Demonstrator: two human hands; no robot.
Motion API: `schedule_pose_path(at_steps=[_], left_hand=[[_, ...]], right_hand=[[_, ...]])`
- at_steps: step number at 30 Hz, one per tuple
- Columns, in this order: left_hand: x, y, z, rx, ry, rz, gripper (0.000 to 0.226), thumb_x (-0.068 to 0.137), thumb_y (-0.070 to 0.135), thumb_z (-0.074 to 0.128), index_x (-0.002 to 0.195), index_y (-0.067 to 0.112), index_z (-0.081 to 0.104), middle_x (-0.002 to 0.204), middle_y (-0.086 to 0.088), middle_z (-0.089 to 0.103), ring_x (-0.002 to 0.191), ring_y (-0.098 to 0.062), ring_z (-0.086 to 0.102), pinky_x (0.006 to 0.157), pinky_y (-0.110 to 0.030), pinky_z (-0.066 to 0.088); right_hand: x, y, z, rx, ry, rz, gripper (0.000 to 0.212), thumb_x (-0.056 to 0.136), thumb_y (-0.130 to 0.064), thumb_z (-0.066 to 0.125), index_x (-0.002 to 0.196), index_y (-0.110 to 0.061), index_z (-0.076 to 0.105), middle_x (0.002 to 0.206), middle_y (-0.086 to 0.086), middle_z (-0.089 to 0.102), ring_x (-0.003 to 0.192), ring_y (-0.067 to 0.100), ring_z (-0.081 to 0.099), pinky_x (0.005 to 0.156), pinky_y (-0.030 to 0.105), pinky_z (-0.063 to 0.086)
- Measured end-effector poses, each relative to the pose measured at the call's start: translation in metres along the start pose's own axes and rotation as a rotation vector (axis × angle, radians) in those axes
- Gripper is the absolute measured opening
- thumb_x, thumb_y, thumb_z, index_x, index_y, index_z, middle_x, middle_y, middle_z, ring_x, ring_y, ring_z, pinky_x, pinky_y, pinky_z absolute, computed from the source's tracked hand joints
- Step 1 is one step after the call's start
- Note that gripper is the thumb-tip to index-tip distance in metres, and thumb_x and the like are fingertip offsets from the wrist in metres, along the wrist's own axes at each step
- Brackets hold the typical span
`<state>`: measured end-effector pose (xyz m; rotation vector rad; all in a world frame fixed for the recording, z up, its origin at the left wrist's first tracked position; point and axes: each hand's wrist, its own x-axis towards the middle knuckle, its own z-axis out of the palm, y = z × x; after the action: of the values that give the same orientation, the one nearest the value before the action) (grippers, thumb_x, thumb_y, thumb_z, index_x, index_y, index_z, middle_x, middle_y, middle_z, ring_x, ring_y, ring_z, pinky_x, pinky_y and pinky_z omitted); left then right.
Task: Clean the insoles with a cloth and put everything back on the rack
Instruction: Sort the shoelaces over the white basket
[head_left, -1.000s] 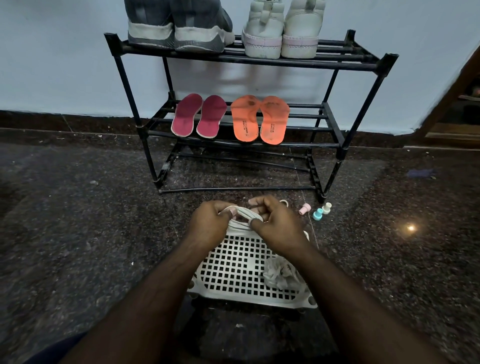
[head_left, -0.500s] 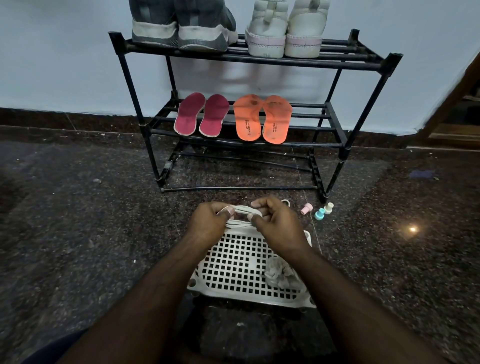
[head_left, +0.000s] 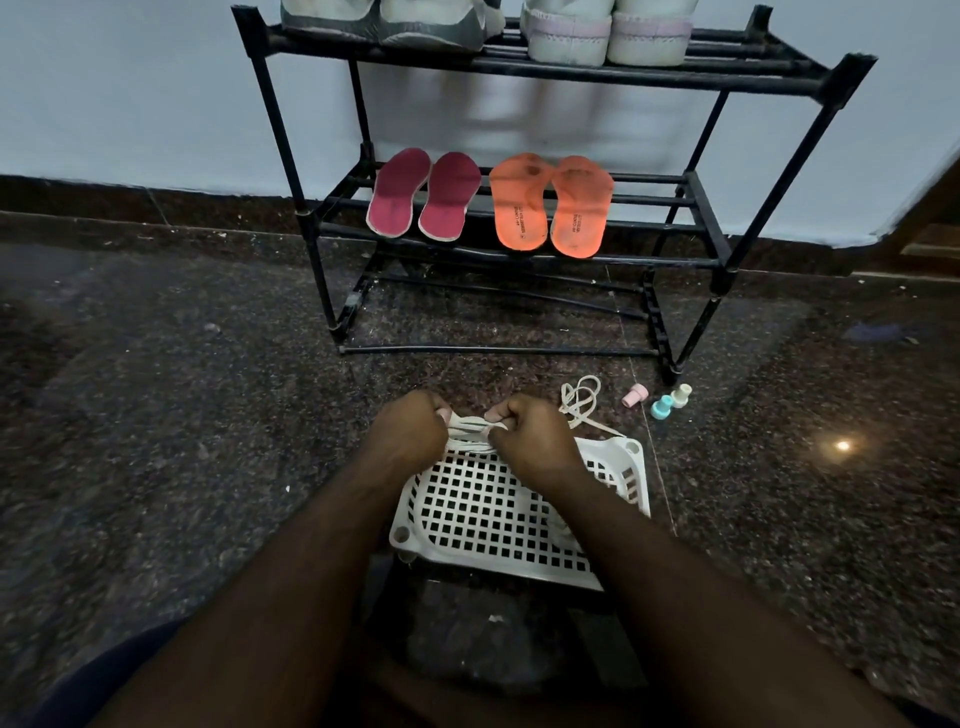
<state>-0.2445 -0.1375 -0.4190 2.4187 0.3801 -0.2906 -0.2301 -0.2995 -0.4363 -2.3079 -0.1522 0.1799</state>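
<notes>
Between two curled hands, a bundle of white laces (head_left: 470, 427) is pinched by the left hand (head_left: 410, 431) and right hand (head_left: 535, 436) above a white lattice basket (head_left: 483, 514), partly hidden by the forearms. Beyond the grip, maroon insoles (head_left: 423, 195) and orange insoles (head_left: 550, 205) are laid on the black rack (head_left: 701, 260). Shoes (head_left: 483, 26) on top are cut off.

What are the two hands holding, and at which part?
Both the left hand and the right hand pinch a bundle of white shoelaces, one at each end, above the white basket.
</notes>
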Motion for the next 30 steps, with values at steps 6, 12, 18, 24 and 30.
schedule_pose_path(at_steps=[6, 12, 18, 24, 30], left_hand=[[0.005, -0.004, 0.002, 0.145, 0.011, 0.006, 0.016, 0.095, 0.02, 0.062, 0.104, 0.024, 0.075, 0.108, 0.002, 0.072, 0.098, -0.017, 0.066, 0.082, -0.029, 0.051], [0.004, -0.004, 0.006, 0.18, 0.005, 0.009, 0.011, 0.088, 0.017, 0.066, 0.089, 0.026, 0.071, 0.096, 0.0, 0.071, 0.088, -0.018, 0.067, 0.083, -0.039, 0.058], [0.0, 0.0, 0.009, 0.267, -0.001, 0.133, 0.015, 0.092, 0.012, 0.061, 0.092, 0.02, 0.073, 0.095, 0.0, 0.072, 0.088, -0.016, 0.066, 0.075, -0.034, 0.054], [-0.001, -0.005, 0.016, 0.471, -0.043, 0.272, 0.031, 0.096, 0.014, 0.057, 0.116, 0.031, 0.073, 0.123, -0.006, 0.06, 0.11, -0.023, 0.059, 0.094, -0.041, 0.054], [-0.001, -0.006, 0.022, 0.585, -0.012, 0.283, 0.032, 0.099, 0.023, 0.054, 0.127, 0.035, 0.065, 0.128, -0.005, 0.056, 0.119, -0.025, 0.052, 0.091, -0.041, 0.051]], right_hand=[[0.007, 0.008, 0.021, -0.077, -0.038, 0.073, 0.011, 0.084, -0.018, 0.069, 0.09, -0.026, 0.064, 0.088, -0.003, 0.068, 0.075, 0.012, 0.061, 0.058, 0.021, 0.04], [0.01, 0.008, 0.03, -0.286, -0.072, 0.018, 0.019, 0.083, -0.011, 0.057, 0.097, -0.021, 0.064, 0.098, 0.008, 0.07, 0.09, 0.026, 0.064, 0.077, 0.027, 0.048], [0.009, 0.007, 0.032, -0.466, -0.042, -0.099, 0.025, 0.085, -0.007, 0.052, 0.106, -0.017, 0.063, 0.111, 0.011, 0.06, 0.093, 0.032, 0.064, 0.079, 0.034, 0.051], [0.006, 0.008, 0.031, -0.557, -0.018, -0.137, 0.023, 0.089, -0.01, 0.053, 0.111, -0.017, 0.056, 0.108, 0.009, 0.065, 0.096, 0.029, 0.063, 0.073, 0.034, 0.049], [0.005, 0.013, 0.03, -0.553, -0.044, -0.225, 0.018, 0.089, -0.011, 0.053, 0.103, -0.021, 0.06, 0.1, 0.007, 0.059, 0.088, 0.029, 0.062, 0.064, 0.032, 0.044]])
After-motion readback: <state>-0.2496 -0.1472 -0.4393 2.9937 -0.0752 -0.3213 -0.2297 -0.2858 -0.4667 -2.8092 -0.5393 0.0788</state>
